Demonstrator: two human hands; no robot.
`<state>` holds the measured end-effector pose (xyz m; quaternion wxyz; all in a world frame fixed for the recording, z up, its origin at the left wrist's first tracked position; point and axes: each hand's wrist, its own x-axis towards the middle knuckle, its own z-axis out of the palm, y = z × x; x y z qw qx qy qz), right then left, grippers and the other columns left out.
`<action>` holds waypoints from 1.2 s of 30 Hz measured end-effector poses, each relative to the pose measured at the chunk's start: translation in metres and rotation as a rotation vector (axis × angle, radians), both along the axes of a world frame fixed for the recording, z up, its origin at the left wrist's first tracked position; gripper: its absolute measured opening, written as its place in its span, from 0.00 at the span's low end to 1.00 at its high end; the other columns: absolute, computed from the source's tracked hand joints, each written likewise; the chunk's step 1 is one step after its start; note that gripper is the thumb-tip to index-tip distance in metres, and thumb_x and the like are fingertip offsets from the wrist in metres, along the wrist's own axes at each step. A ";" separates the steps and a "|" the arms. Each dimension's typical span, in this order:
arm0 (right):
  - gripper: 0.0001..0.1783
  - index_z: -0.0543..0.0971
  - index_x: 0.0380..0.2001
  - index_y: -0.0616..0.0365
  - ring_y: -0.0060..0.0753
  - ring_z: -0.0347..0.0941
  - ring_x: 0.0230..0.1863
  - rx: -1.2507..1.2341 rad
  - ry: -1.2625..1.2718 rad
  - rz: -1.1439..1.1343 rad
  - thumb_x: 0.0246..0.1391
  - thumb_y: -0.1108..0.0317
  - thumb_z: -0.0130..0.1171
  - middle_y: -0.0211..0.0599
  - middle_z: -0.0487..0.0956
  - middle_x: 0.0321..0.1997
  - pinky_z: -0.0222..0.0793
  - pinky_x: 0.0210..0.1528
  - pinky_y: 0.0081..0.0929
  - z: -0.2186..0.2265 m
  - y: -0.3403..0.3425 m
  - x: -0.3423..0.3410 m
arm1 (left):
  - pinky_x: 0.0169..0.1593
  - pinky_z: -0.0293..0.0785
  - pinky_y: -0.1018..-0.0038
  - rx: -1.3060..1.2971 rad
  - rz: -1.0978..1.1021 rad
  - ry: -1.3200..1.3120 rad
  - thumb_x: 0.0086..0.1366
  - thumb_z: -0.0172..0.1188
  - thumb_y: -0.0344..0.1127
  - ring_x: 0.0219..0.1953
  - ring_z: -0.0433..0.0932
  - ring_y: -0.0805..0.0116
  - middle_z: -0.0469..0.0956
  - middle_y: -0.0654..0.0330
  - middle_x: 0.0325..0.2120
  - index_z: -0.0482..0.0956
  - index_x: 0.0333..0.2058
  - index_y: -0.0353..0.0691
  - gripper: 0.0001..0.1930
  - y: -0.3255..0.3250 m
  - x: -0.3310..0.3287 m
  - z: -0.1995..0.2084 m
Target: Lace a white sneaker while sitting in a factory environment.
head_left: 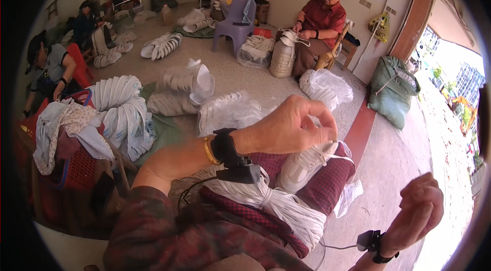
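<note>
A white lace-up shoe (pixel 300 167) rests between my knees on the checked cloth of my lap, its upper partly hidden by my left hand. White lace (pixel 337 157) loops out from its right side. Just above the shoe, my left hand (pixel 286 127) is closed in a pinch; whatever its fingertips hold is too small to name. Far out to the right, my right hand (pixel 419 209) is raised and curled closed, apart from the shoe. Anything inside it is hidden. A thick bundle of white shoelaces (pixel 279 204), tied at its middle, lies across my lap.
Stacked white shoe parts (pixel 128 117) and a cloth-covered red basket (pixel 76 168) stand at my left. Plastic-wrapped pieces (pixel 230 110) lie ahead. Beyond are a purple chair (pixel 236 20) and several seated people. A green sack (pixel 391 92) leans by the doorway at right.
</note>
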<state>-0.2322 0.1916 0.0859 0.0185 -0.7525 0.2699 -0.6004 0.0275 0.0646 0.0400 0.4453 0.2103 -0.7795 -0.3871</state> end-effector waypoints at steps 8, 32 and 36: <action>0.17 0.79 0.44 0.63 0.46 0.78 0.46 0.474 0.295 -0.339 0.61 0.60 0.60 0.47 0.80 0.45 0.72 0.48 0.39 -0.117 -0.123 -0.030 | 0.43 0.78 0.71 0.026 0.224 -0.347 0.68 0.60 0.38 0.38 0.80 0.68 0.81 0.58 0.35 0.78 0.39 0.34 0.12 -0.105 -0.004 -0.084; 0.07 0.77 0.37 0.57 0.42 0.75 0.25 0.186 0.867 -0.350 0.61 0.65 0.59 0.38 0.74 0.30 0.72 0.27 0.36 -0.135 -0.136 -0.079 | 0.31 0.79 0.65 -0.818 0.309 -0.589 0.64 0.61 0.31 0.28 0.80 0.56 0.78 0.57 0.29 0.81 0.45 0.42 0.11 -0.118 0.058 -0.102; 0.05 0.77 0.35 0.58 0.43 0.75 0.25 0.189 0.876 -0.421 0.60 0.68 0.59 0.37 0.73 0.28 0.72 0.28 0.37 -0.108 -0.122 -0.094 | 0.34 0.77 0.64 -0.698 0.369 -0.611 0.66 0.61 0.32 0.30 0.80 0.53 0.79 0.56 0.30 0.82 0.43 0.40 0.09 -0.123 0.084 -0.090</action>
